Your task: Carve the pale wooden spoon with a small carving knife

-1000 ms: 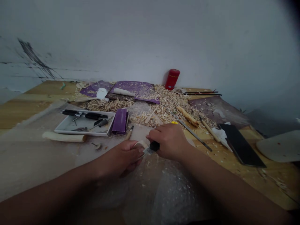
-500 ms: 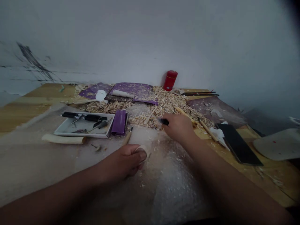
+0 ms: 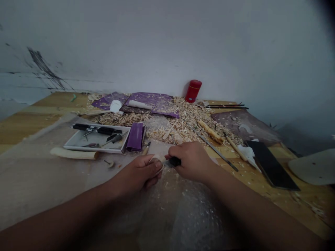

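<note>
My left hand (image 3: 142, 171) is closed around a small pale rounded piece that looks like wood (image 3: 156, 159); the fingers hide much of it. My right hand (image 3: 192, 161) grips a black-handled knife (image 3: 175, 161), its short blade pointing left at the pale piece. Whether the blade touches it I cannot tell. Just beyond my left hand lies a thin wooden-handled carving tool (image 3: 147, 148). Bubble wrap (image 3: 196, 212) spreads beneath both hands.
Wood shavings (image 3: 188, 116) heap along the back, near a tilted red canister (image 3: 193, 90). A white tray of tools (image 3: 94, 150) and a purple folded case (image 3: 135, 136) stand left. Rightward lie a metal rod (image 3: 220, 153) and a dark flat slab (image 3: 272, 165).
My right hand has come down and left with the knife, from above the shavings to the pale piece. My left hand keeps its hold. The view has shifted slightly.
</note>
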A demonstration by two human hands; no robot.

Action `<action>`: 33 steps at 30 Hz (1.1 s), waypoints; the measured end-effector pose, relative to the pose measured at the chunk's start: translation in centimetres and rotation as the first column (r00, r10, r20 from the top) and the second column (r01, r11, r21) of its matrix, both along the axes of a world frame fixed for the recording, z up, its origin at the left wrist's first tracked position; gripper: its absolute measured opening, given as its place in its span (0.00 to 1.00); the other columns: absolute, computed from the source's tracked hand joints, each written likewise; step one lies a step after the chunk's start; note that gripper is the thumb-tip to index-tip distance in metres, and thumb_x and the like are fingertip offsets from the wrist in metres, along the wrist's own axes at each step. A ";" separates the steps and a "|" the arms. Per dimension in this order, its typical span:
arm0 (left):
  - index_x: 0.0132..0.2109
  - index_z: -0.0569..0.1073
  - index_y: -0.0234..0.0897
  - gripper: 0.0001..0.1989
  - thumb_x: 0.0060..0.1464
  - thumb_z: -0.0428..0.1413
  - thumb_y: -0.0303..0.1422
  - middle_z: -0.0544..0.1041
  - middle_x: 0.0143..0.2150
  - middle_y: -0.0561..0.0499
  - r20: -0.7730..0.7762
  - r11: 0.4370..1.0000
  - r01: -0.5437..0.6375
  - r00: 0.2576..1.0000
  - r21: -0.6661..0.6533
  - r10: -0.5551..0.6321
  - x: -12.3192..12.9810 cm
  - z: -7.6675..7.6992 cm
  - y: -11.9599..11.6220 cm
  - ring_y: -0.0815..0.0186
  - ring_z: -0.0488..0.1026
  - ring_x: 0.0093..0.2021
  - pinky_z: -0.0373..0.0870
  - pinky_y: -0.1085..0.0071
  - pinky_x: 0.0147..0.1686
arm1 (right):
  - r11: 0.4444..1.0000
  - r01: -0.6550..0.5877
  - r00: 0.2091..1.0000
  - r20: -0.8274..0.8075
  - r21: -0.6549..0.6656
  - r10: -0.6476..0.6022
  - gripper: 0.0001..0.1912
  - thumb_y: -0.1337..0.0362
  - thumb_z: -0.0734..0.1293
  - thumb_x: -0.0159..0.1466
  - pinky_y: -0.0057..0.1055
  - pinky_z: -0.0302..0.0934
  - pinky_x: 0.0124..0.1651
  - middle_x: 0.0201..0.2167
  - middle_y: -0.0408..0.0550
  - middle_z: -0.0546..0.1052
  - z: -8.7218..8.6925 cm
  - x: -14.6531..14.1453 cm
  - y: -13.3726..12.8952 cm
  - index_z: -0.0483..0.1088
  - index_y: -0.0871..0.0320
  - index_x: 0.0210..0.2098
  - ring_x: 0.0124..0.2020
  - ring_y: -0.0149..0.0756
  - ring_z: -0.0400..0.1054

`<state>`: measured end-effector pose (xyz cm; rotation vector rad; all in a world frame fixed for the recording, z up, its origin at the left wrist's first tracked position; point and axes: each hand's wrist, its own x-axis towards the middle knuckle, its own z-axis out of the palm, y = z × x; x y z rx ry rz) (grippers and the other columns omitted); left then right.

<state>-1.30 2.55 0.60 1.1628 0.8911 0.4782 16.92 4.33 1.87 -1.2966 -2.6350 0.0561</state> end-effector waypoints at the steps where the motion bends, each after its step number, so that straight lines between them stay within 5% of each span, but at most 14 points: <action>1: 0.25 0.61 0.35 0.14 0.52 0.46 0.39 0.56 0.13 0.61 0.021 1.000 -0.002 1.000 -0.014 0.002 0.0 0.0 0.0 0.78 0.48 0.14 0.43 0.80 0.13 | 1.000 -0.001 1.000 0.016 0.012 0.001 0.07 0.62 0.58 0.54 0.27 0.42 0.25 0.23 0.41 0.72 0.1 -0.1 -0.1 0.67 0.54 0.27 0.24 0.30 0.63; 11: 0.25 0.58 0.36 0.14 0.51 0.48 0.40 0.53 0.15 0.62 0.080 0.992 0.047 0.996 -0.119 -0.038 -0.1 0.5 -0.3 0.78 0.45 0.14 0.41 0.80 0.13 | 0.999 -0.050 0.997 -0.061 0.012 0.051 0.07 0.62 0.58 0.54 0.27 0.41 0.24 0.20 0.41 0.71 -0.3 -0.5 -0.2 0.67 0.54 0.26 0.22 0.29 0.61; 16: 0.24 0.59 0.36 0.15 0.51 0.46 0.42 0.52 0.13 0.61 0.057 0.992 0.038 0.998 -0.123 -0.031 -0.2 0.8 -0.5 0.77 0.44 0.14 0.40 0.78 0.13 | 1.000 0.021 0.997 -0.072 0.015 -0.020 0.08 0.61 0.58 0.54 0.26 0.42 0.25 0.23 0.40 0.72 -0.8 -0.5 0.3 0.67 0.53 0.28 0.25 0.30 0.63; 19: 0.24 0.62 0.34 0.14 0.49 0.50 0.39 0.58 0.18 0.58 0.036 0.979 0.192 0.981 -0.072 -0.190 -0.1 1.8 -1.4 0.75 0.52 0.18 0.49 0.77 0.18 | 0.987 0.159 0.987 0.010 -0.008 -0.159 0.08 0.62 0.58 0.54 0.26 0.43 0.25 0.25 0.41 0.73 -1.1 0.1 1.6 0.68 0.52 0.29 0.26 0.31 0.64; 21: 0.24 0.64 0.33 0.13 0.50 0.50 0.38 0.60 0.20 0.56 0.062 0.908 0.412 0.911 -0.071 -0.408 -0.1 2.1 -1.9 0.74 0.56 0.22 0.52 0.76 0.21 | 0.961 0.275 0.961 0.048 -0.014 -0.274 0.08 0.62 0.58 0.54 0.26 0.42 0.25 0.25 0.42 0.74 -1.1 0.6 2.4 0.69 0.53 0.29 0.26 0.32 0.64; 26: 0.26 0.60 0.35 0.13 0.52 0.46 0.40 0.55 0.16 0.60 0.109 0.996 0.090 0.990 0.006 -0.090 -0.1 1.0 -1.2 0.76 0.47 0.16 0.40 0.76 0.16 | 0.976 0.215 0.974 -0.065 -0.022 -0.216 0.11 0.60 0.56 0.57 0.25 0.44 0.25 0.22 0.41 0.72 -0.4 0.5 1.9 0.67 0.55 0.27 0.25 0.29 0.63; 33: 0.27 0.61 0.35 0.13 0.53 0.45 0.41 0.57 0.15 0.59 0.064 0.995 0.022 0.998 0.101 -0.029 -0.1 0.0 -0.4 0.76 0.50 0.15 0.44 0.77 0.15 | 0.998 0.036 0.988 -0.151 -0.059 -0.045 0.07 0.63 0.58 0.55 0.24 0.46 0.27 0.22 0.41 0.71 -0.1 -0.2 -0.3 0.65 0.56 0.25 0.25 0.29 0.63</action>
